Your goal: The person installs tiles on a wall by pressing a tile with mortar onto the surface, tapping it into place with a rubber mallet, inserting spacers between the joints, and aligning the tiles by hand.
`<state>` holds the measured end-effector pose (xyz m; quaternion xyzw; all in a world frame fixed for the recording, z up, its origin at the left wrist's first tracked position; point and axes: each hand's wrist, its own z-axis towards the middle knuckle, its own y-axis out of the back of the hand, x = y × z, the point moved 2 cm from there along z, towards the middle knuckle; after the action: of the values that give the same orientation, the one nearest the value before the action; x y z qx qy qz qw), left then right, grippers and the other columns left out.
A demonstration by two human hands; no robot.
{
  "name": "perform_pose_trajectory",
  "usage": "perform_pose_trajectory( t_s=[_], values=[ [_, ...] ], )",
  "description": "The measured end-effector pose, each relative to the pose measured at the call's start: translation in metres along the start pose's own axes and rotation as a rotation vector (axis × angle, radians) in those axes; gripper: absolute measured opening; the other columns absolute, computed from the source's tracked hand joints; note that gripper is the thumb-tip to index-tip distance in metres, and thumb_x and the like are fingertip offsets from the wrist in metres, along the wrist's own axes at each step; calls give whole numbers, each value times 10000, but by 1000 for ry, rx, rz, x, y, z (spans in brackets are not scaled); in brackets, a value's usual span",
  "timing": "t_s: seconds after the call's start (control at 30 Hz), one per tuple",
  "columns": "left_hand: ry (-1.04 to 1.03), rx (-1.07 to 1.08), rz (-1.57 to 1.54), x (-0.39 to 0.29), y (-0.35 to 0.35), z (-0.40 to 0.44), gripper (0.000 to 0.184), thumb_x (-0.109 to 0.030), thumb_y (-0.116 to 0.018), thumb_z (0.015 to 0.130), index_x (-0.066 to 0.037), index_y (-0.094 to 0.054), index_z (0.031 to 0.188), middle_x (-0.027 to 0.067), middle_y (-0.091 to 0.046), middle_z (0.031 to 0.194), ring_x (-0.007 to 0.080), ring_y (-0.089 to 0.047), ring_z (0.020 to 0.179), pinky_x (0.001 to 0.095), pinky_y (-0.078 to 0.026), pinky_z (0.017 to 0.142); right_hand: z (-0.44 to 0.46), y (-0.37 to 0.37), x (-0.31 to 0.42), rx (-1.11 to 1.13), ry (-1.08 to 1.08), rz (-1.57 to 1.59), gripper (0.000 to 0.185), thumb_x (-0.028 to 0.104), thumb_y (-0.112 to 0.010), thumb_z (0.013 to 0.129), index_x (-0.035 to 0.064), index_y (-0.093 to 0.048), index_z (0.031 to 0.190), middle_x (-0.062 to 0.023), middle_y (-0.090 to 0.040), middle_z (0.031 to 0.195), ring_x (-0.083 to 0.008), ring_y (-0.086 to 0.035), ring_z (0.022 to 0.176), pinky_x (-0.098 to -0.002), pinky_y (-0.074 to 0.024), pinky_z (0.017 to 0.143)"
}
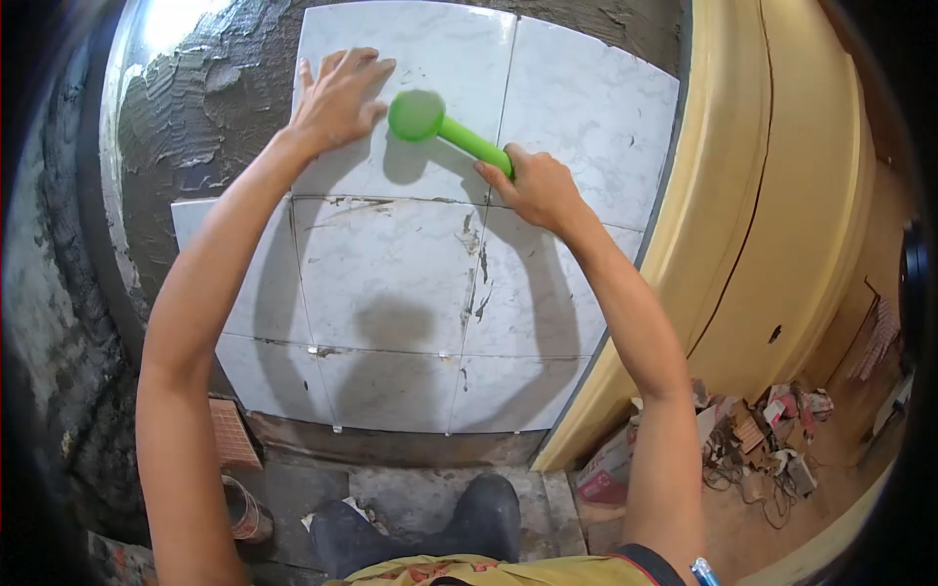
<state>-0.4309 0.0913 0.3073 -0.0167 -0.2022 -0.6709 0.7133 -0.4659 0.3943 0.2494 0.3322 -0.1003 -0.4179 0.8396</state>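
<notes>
My left hand lies with spread fingers against a white marbled wall tile in the upper row. My right hand is closed round the handle of a bright green mallet. The mallet's round head is in front of that same tile, just right of my left thumb, and casts a shadow below it. Whether the head touches the tile I cannot tell. Another upper tile adjoins on the right. Mortar smears mark the joints of the tiles below, and small white spacers sit in the lower joints.
Ridged grey mortar covers the wall at left. A yellowish door frame stands along the right edge of the tiles. On the floor are a bucket, a reddish tile piece, a cardboard box and a rubble heap.
</notes>
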Motion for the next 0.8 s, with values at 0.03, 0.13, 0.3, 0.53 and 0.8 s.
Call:
perform_pose_trajectory(
  t_s=[0.03, 0.13, 0.3, 0.53, 0.8],
  values=[
    [-89, -37, -80, 1, -4, 21, 711, -290, -750, 868, -295, -468, 1521, 49, -462, 1495, 332, -439, 1371, 677, -336, 1105, -4, -1, -1, -8, 6, -24, 611, 599, -530, 1004, 3, -595, 888, -236, -647, 680, -449, -649, 665, -532, -511, 634],
    [-340, -92, -145, -23, -8, 84, 556, -245, -658, 951, -314, -515, 1484, 52, -537, 1353, 278, -532, 1226, 583, -430, 1019, -12, -9, -6, -28, 7, -27, 581, 584, -542, 1001, 12, -585, 906, -236, -654, 698, -455, -651, 677, -537, -517, 639],
    [-435, -115, 169, -79, 4, 143, 513, -324, -615, 995, -336, -499, 1495, 71, -545, 1244, 267, -569, 1112, 503, -463, 950, -19, -9, -8, -42, 9, -8, 535, 554, -564, 997, 27, -584, 903, -223, -663, 710, -455, -649, 674, -546, -515, 638],
    [-235, -118, -61, -62, -5, 176, 581, -361, -657, 968, -220, -505, 1511, 108, -538, 1335, 289, -569, 1232, 521, -468, 935, -21, -8, -9, -39, -5, 34, 535, 544, -571, 994, 18, -600, 903, -231, -667, 725, -459, -652, 689, -550, -514, 646],
    [-153, 131, -103, -70, -28, 211, 590, -365, -793, 803, -146, -633, 1328, 230, -475, 1466, 416, -546, 1278, 605, -435, 1026, -20, -11, -10, -12, -20, 3, 613, 612, -537, 984, 9, -632, 940, -249, -700, 837, -464, -682, 793, -557, -540, 720]
  ],
)
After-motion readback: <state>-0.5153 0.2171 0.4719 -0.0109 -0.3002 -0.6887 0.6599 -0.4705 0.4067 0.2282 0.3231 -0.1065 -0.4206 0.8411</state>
